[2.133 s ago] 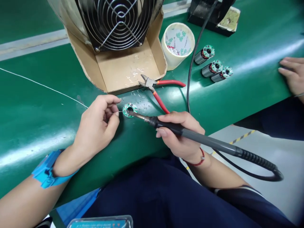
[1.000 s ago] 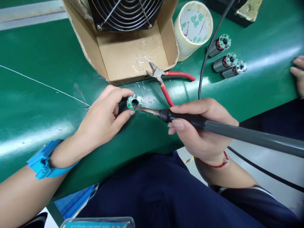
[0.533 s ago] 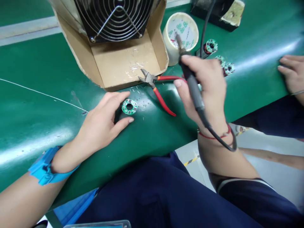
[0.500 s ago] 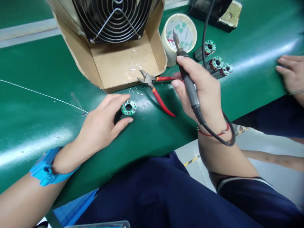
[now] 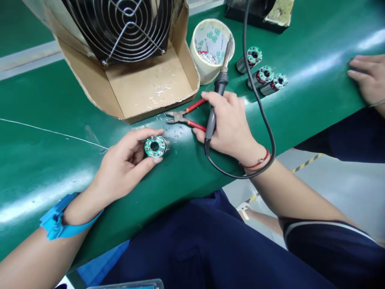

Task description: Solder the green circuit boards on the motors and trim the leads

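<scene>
My left hand (image 5: 128, 162) grips a small motor (image 5: 155, 146) between thumb and fingers. The motor has a green ring-shaped circuit board on its end, and part of its metal side and thin leads show to the right; the rest is hidden by the hand. In my right hand (image 5: 231, 124) are a soldering iron (image 5: 221, 82), tip pointing up and away, and red-handled diagonal cutters (image 5: 178, 117). The cutters' jaws point left toward the motor and are apart from it. Small wire clippings lie near the jaws.
A cardboard tray (image 5: 144, 86) with clippings stands under a fan (image 5: 129, 24). Beside it is a white tape roll (image 5: 207, 76) with bits of metal inside. Several similar motors (image 5: 260, 76) stand at right. A soldering stand (image 5: 255, 16) is behind. Another person's hand (image 5: 368, 76) rests far right.
My right hand has come down and left, drawing the cutters' handles closer together and turning the jaws left. The motor in my left hand has tilted, showing its side. The view has shifted slightly.
</scene>
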### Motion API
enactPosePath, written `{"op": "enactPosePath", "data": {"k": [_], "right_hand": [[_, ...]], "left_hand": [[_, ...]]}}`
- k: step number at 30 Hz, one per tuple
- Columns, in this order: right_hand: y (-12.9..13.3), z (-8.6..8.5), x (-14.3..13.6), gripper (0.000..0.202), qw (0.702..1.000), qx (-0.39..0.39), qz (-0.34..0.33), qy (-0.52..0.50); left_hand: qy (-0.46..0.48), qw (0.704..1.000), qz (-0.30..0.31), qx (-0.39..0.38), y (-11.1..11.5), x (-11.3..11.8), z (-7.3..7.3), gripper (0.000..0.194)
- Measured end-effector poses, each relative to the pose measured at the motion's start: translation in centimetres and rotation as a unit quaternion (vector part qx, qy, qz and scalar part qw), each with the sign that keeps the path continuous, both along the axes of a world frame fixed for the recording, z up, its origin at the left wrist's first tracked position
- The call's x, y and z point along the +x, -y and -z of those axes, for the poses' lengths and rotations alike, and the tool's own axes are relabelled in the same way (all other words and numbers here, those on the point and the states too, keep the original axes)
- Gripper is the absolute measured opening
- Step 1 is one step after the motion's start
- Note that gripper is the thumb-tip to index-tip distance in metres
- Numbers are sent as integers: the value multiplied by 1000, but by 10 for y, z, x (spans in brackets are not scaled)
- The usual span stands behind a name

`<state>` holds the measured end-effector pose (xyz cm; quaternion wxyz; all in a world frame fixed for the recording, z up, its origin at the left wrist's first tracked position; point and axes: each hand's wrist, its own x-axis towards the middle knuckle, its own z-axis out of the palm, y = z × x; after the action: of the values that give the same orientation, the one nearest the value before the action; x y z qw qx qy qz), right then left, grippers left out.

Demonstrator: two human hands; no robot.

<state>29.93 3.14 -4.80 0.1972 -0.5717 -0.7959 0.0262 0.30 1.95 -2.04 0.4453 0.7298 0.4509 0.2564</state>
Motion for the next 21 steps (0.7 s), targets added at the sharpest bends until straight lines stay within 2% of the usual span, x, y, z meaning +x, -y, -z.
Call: {"op": "enactPosePath", "data": {"k": [3,7,12,16,21], "right_hand": [[-1,4,1,52,999,36,-19,36],[12,-1,2,48,996,77,-47,11],[33,-25,-9,33,992,44,-109,-53],[36,-45,-16,33,985,-1,-170,-2],[31,-58,-14,33,977,7,-205,64]], "left_hand": [[6,1000,-17,-5,0,2,0,42],[-36,998,-48,35,2,3,-2,41],[-98,988,-49,109,5,4,-11,35],[-136,974,-37,175,7,5,-15,34],[-169,963,-30,207,8,6,-16,32]]}}
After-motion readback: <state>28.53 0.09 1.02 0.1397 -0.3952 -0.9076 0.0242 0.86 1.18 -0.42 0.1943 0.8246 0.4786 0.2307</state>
